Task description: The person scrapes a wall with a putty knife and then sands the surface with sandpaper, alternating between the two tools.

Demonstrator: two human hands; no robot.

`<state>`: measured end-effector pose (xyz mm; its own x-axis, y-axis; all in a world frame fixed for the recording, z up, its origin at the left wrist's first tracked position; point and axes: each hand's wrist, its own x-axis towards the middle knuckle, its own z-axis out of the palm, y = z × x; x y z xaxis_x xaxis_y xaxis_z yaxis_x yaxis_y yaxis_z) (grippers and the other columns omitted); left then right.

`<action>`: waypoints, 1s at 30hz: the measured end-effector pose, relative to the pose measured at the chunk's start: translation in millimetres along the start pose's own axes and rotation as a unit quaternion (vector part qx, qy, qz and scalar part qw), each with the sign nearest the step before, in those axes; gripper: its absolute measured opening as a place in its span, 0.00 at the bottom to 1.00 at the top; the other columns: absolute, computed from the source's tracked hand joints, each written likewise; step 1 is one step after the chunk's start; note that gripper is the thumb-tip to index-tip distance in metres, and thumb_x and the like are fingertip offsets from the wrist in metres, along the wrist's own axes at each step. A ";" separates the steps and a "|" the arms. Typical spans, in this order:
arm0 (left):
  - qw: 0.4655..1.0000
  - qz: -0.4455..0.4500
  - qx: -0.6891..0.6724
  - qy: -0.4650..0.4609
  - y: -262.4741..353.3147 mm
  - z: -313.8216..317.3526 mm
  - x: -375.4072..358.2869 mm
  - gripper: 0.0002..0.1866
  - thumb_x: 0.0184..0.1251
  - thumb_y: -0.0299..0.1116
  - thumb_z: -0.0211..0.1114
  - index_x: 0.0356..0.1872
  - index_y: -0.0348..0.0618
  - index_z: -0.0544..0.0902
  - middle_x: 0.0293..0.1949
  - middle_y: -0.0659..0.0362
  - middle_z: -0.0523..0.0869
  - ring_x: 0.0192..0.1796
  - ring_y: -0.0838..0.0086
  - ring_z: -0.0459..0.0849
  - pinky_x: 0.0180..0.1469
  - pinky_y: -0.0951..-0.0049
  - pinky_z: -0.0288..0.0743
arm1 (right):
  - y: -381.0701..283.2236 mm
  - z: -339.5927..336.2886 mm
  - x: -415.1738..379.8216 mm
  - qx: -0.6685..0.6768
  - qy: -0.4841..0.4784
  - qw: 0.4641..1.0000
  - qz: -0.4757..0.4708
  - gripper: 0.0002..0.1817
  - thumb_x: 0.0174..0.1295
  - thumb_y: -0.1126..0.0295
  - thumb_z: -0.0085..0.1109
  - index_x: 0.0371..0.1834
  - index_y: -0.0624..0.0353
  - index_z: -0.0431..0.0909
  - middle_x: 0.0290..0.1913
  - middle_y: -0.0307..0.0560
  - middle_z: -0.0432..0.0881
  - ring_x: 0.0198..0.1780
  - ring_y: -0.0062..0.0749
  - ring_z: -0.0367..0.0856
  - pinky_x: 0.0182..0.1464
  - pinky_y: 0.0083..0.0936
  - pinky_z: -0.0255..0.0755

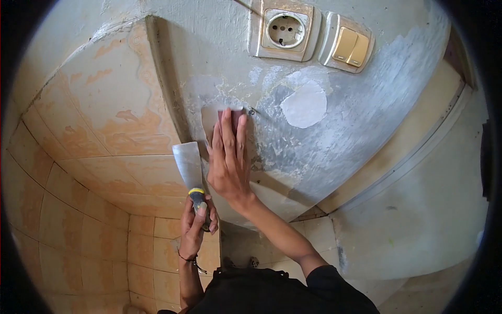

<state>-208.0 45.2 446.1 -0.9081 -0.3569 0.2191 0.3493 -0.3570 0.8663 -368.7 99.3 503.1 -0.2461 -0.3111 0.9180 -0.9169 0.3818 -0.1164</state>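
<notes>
My left hand (197, 222) is closed round the dark handle of a putty knife (187, 165), whose wide metal blade points up beside the wall corner. With fingers extended, my right hand (228, 165) presses a piece of reddish-brown sandpaper (235, 116) against the grey wall (334, 141). Part of the sheet, pale side out, shows left of the fingers. The wall around it is patchy and scraped. A white filled patch (305, 104) lies to the right of my right hand, near a small hole.
A power socket (285, 29) and a double light switch (349, 47) are mounted above on the wall. Orange-beige tiles (115, 125) cover the left side. A pale curved surface (413, 225) stands at the lower right.
</notes>
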 end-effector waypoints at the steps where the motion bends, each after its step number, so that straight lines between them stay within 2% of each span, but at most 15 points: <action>1: 1.000 -0.005 -0.002 -0.017 -1.3 0.3 0.0 0.17 0.82 0.38 0.52 0.62 0.37 0.68 0.34 0.58 0.75 0.27 0.78 0.72 0.29 0.78 0.68 | -0.5 -2.9 7.0 0.001 0.000 1.000 0.002 0.27 0.69 0.77 0.51 0.70 0.77 0.65 0.80 0.63 0.55 0.80 0.71 0.47 0.78 0.54 0.51; 5: 1.000 -0.008 0.001 -0.006 -2.1 0.0 -5.4 0.17 0.82 0.37 0.51 0.62 0.37 0.68 0.33 0.58 0.75 0.27 0.78 0.73 0.28 0.77 0.70 | 8.2 8.7 -31.3 -0.013 -0.026 1.000 -0.002 0.27 0.68 0.77 0.52 0.70 0.77 0.65 0.79 0.63 0.56 0.80 0.71 0.45 0.79 0.56 0.49; 8: 1.000 -0.013 0.000 0.009 -7.2 0.6 -11.7 0.18 0.81 0.40 0.53 0.61 0.38 0.67 0.31 0.58 0.75 0.24 0.76 0.73 0.25 0.76 0.71 | 2.5 0.7 -23.2 0.000 -0.032 0.999 0.020 0.27 0.68 0.76 0.51 0.70 0.76 0.65 0.79 0.63 0.56 0.80 0.71 0.45 0.78 0.57 0.49; 10: 0.999 -0.049 0.019 0.004 -6.0 0.7 -14.1 0.14 0.81 0.35 0.52 0.59 0.38 0.67 0.34 0.55 0.77 0.29 0.74 0.78 0.31 0.72 0.78 | 2.4 -9.4 -2.6 0.008 -0.010 1.000 0.016 0.27 0.68 0.76 0.51 0.70 0.76 0.66 0.79 0.63 0.56 0.80 0.71 0.45 0.78 0.57 0.48; 14: 0.998 -0.056 0.034 0.004 -8.0 -0.4 -21.6 0.13 0.81 0.33 0.52 0.57 0.39 0.66 0.35 0.54 0.78 0.30 0.73 0.80 0.33 0.70 0.81 | 12.9 -2.2 -20.3 -0.008 -0.010 1.000 -0.006 0.27 0.68 0.75 0.51 0.69 0.76 0.67 0.80 0.62 0.56 0.80 0.70 0.45 0.78 0.59 0.46; 16: 0.997 -0.064 0.040 0.014 -12.6 -3.1 -24.4 0.13 0.81 0.34 0.53 0.57 0.40 0.66 0.34 0.56 0.76 0.29 0.74 0.78 0.31 0.72 0.78 | 11.5 1.0 -37.3 -0.046 -0.041 0.998 -0.004 0.26 0.69 0.73 0.50 0.69 0.74 0.68 0.80 0.62 0.56 0.81 0.69 0.44 0.79 0.60 0.43; 17: 0.997 -0.058 0.034 0.025 -15.5 -5.5 -26.1 0.13 0.81 0.34 0.53 0.57 0.40 0.66 0.34 0.56 0.76 0.29 0.74 0.78 0.31 0.72 0.78 | 10.0 1.1 -37.6 -0.066 -0.045 0.997 0.004 0.27 0.71 0.71 0.49 0.71 0.73 0.67 0.80 0.61 0.56 0.82 0.66 0.43 0.79 0.60 0.35; 18: 0.995 -0.079 0.058 0.026 -18.3 -9.4 -29.1 0.13 0.82 0.36 0.52 0.57 0.41 0.66 0.34 0.58 0.75 0.29 0.75 0.76 0.31 0.73 0.76 | 9.8 0.2 -36.9 -0.059 -0.053 0.997 -0.004 0.27 0.71 0.71 0.49 0.71 0.73 0.67 0.80 0.61 0.56 0.82 0.66 0.43 0.79 0.60 0.35; 21: 0.984 -0.124 0.118 0.050 -34.6 -21.2 -40.2 0.13 0.84 0.40 0.49 0.57 0.43 0.67 0.33 0.60 0.74 0.29 0.78 0.74 0.32 0.76 0.72 | -1.2 -14.4 -7.8 -0.035 -0.039 0.997 0.051 0.29 0.73 0.67 0.46 0.74 0.71 0.64 0.81 0.61 0.55 0.83 0.64 0.40 0.79 0.58 0.22; 24: 0.959 -0.193 0.188 0.086 -69.5 -50.8 -65.9 0.18 0.85 0.45 0.43 0.58 0.41 0.70 0.33 0.60 0.74 0.31 0.78 0.74 0.34 0.75 0.71 | 4.4 -7.2 -25.1 -0.067 -0.044 0.996 0.038 0.29 0.74 0.66 0.45 0.75 0.70 0.63 0.81 0.61 0.54 0.83 0.64 0.38 0.79 0.58 0.21; 26: 0.920 -0.157 0.348 0.083 -94.8 -72.8 -83.2 0.20 0.85 0.44 0.43 0.61 0.38 0.72 0.32 0.54 0.75 0.32 0.70 0.76 0.37 0.69 0.73 | 14.9 2.0 -48.4 -0.079 -0.045 0.995 0.033 0.29 0.75 0.65 0.45 0.76 0.70 0.62 0.81 0.61 0.53 0.83 0.63 0.37 0.79 0.58 0.20; 27: 0.902 -0.114 0.402 0.109 -106.5 -79.8 -93.7 0.19 0.84 0.38 0.46 0.64 0.35 0.71 0.39 0.44 0.78 0.37 0.56 0.80 0.42 0.58 0.75 | 18.7 6.3 -58.2 -0.103 -0.033 0.994 0.022 0.29 0.75 0.64 0.44 0.76 0.69 0.62 0.82 0.60 0.52 0.83 0.63 0.37 0.79 0.58 0.20; 28: 0.899 -0.127 0.400 0.124 -122.8 -94.3 -106.3 0.19 0.84 0.38 0.46 0.64 0.35 0.71 0.39 0.44 0.78 0.37 0.56 0.80 0.42 0.58 0.75 | 17.7 6.5 -59.7 -0.089 -0.047 0.995 0.023 0.29 0.75 0.64 0.44 0.76 0.69 0.62 0.82 0.60 0.52 0.83 0.63 0.37 0.79 0.58 0.20; 30: 0.824 -0.021 0.546 0.147 -154.8 -121.3 -131.0 0.16 0.79 0.30 0.51 0.62 0.34 0.72 0.46 0.38 0.77 0.46 0.45 0.80 0.48 0.51 0.75 | 12.9 4.0 -53.0 -0.097 -0.021 0.994 0.038 0.28 0.76 0.63 0.44 0.75 0.68 0.65 0.81 0.56 0.55 0.83 0.61 0.38 0.79 0.58 0.16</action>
<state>-115.1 42.5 228.8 -0.7624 -0.6153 0.2003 -0.2431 0.5593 0.7925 -368.7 117.2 451.4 -0.3300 -0.3095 0.8918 -0.8176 0.5660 -0.1061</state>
